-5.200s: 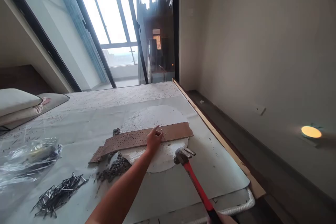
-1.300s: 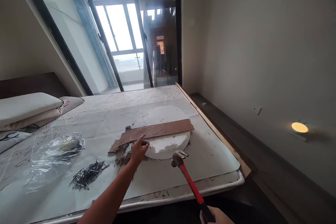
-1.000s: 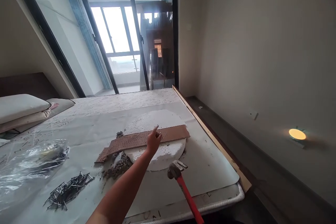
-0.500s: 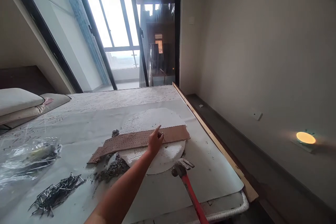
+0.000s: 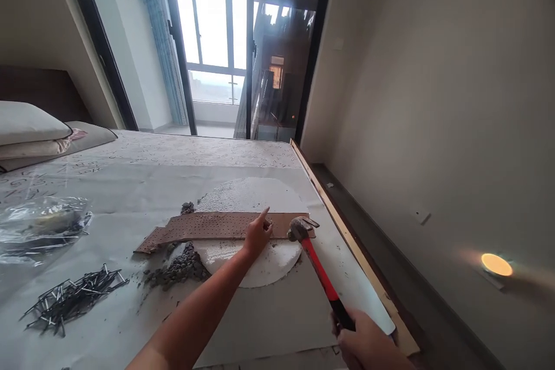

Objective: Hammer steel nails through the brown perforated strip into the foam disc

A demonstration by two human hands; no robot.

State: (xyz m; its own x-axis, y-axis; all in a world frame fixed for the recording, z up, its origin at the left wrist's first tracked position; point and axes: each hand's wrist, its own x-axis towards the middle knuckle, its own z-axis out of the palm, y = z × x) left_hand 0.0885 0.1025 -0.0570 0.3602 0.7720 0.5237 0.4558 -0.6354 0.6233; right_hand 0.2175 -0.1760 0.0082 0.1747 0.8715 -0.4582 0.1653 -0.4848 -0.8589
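We keep a brown strip [image 5: 208,225] full of small holes lying flat across a white round foam disc [image 5: 255,263], its left end sticking out past the disc's edge. Our left hand [image 5: 256,236] rests on the strip near its right end, forefinger stretched out and the other fingers drawn together. We cannot tell whether they pinch anything, as it is too small to see.

Our right hand [image 5: 368,341] is wrapped tight around the black end of a red-handled hammer [image 5: 318,269]. The hammer's head is at the strip's right end, just beside our left hand.

A small heap of grey rubble [image 5: 176,269] sits against the disc's left edge, under the strip. Further left lies a pile of loose nails [image 5: 69,300], and beyond it a crumpled clear plastic bag [image 5: 43,225]. All of this sits on a pale sheet [image 5: 130,185] spread over a bed, with a pillow [image 5: 26,124] at the far left. A round lamp [image 5: 496,264] glows on the wall to our right.
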